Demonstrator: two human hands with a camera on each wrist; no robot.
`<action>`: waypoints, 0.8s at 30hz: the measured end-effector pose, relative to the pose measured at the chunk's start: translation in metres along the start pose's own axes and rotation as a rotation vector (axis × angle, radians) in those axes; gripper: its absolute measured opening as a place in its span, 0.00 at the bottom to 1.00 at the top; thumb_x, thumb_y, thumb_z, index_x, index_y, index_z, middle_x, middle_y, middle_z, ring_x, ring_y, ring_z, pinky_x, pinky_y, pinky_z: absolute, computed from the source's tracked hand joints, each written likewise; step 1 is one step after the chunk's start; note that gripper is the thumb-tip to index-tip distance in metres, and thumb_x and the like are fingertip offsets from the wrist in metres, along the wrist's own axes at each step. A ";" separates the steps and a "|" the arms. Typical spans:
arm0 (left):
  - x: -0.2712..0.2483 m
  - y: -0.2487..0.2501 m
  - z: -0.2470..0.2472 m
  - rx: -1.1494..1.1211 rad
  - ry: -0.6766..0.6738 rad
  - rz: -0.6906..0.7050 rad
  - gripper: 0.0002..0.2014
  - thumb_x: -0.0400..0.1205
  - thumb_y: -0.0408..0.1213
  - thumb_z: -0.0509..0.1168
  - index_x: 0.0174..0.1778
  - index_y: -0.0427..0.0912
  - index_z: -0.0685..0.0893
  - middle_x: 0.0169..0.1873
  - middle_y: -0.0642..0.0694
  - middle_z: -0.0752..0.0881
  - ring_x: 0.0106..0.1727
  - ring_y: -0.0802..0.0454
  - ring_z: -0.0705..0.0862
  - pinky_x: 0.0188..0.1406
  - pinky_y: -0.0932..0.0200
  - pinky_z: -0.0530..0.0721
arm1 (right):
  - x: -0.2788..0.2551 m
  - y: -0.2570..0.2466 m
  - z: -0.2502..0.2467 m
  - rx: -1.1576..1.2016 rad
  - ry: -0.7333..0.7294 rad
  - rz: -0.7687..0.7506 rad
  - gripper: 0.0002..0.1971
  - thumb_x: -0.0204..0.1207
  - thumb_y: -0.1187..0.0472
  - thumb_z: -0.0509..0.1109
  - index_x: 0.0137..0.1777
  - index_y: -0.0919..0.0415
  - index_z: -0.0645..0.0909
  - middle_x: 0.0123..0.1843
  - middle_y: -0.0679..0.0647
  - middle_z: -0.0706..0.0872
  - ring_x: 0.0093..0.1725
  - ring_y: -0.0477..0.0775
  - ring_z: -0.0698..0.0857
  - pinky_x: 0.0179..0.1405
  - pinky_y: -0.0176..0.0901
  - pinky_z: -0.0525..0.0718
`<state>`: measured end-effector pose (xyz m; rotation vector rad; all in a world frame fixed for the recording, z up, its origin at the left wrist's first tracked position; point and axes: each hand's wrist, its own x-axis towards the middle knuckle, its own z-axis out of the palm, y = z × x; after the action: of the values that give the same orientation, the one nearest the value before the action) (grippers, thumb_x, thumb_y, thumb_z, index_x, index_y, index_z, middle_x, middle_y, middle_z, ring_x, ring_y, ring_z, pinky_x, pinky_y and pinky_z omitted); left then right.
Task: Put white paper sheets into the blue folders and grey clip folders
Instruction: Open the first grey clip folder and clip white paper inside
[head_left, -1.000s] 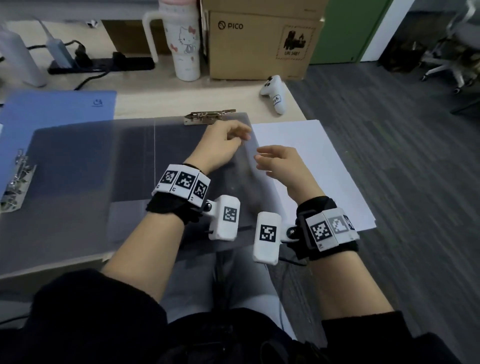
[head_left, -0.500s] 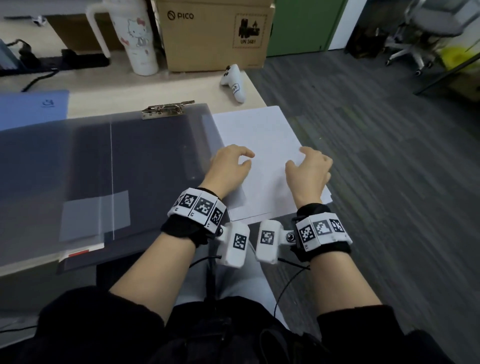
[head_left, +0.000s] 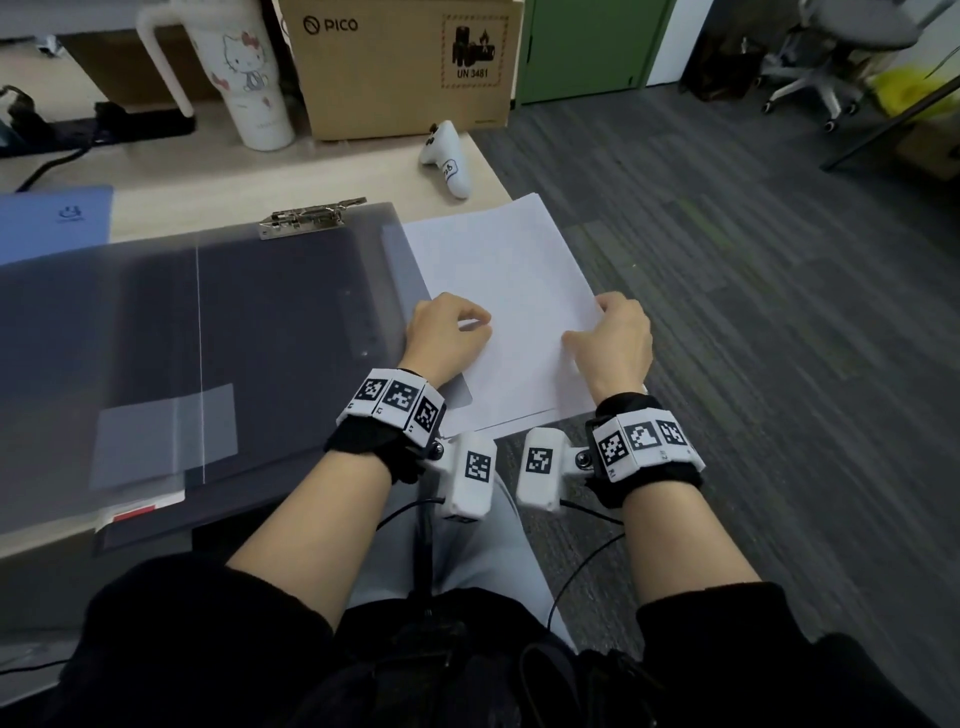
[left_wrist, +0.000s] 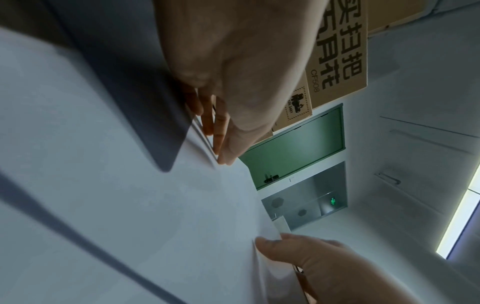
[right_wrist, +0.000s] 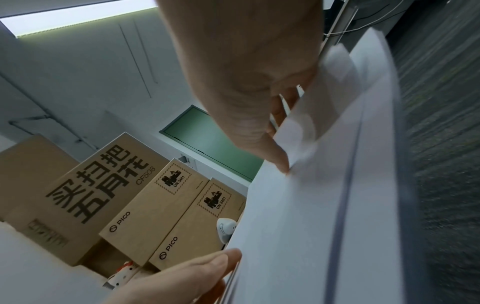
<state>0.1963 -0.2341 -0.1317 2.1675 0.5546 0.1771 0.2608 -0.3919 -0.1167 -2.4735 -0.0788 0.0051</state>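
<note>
A stack of white paper sheets (head_left: 504, 270) lies at the table's right edge, beside the open grey clip folder (head_left: 270, 332) with its metal clip (head_left: 311, 219) at the far end. My left hand (head_left: 475, 325) pinches the stack's left edge, thumb on top and fingers (left_wrist: 207, 123) at the sheet edges. My right hand (head_left: 587, 327) pinches the right edge; the top paper sheet (right_wrist: 306, 127) is lifted off the stack over its fingers, thumb (right_wrist: 275, 158) on top. A blue folder (head_left: 57, 218) lies at the far left.
A white controller (head_left: 448, 158), a cardboard PICO box (head_left: 400, 67) and a white tumbler (head_left: 249, 78) stand at the back of the table. A black power strip (head_left: 140, 122) lies back left. The paper overhangs the table's right edge above grey carpet (head_left: 753, 312).
Both hands left the grey clip folder and moved right onto the paper stack. They first rested on it; now each pinches an edge, and the top sheet's right edge is lifted.
</note>
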 end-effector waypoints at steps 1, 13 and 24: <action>0.001 -0.001 0.000 -0.034 0.006 -0.002 0.10 0.77 0.36 0.66 0.51 0.44 0.89 0.55 0.47 0.89 0.67 0.47 0.79 0.73 0.52 0.74 | -0.001 -0.001 -0.001 0.032 0.032 -0.020 0.21 0.71 0.68 0.68 0.66 0.64 0.78 0.66 0.61 0.80 0.66 0.65 0.78 0.56 0.49 0.76; 0.002 0.022 -0.006 -0.651 -0.188 -0.164 0.12 0.79 0.46 0.68 0.37 0.42 0.86 0.32 0.48 0.84 0.34 0.55 0.82 0.46 0.63 0.82 | -0.014 -0.034 -0.007 0.240 -0.219 -0.310 0.15 0.60 0.56 0.81 0.47 0.57 0.87 0.53 0.52 0.88 0.56 0.53 0.85 0.58 0.51 0.84; 0.005 0.018 0.002 -0.655 -0.077 -0.160 0.06 0.81 0.33 0.66 0.39 0.38 0.85 0.32 0.52 0.86 0.30 0.64 0.83 0.35 0.74 0.80 | 0.003 -0.002 -0.003 -0.027 -0.249 0.069 0.16 0.77 0.54 0.63 0.49 0.70 0.76 0.55 0.67 0.79 0.74 0.70 0.70 0.75 0.60 0.66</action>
<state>0.2074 -0.2428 -0.1191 1.4828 0.5318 0.1594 0.2640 -0.3921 -0.1135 -2.4903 -0.1009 0.3441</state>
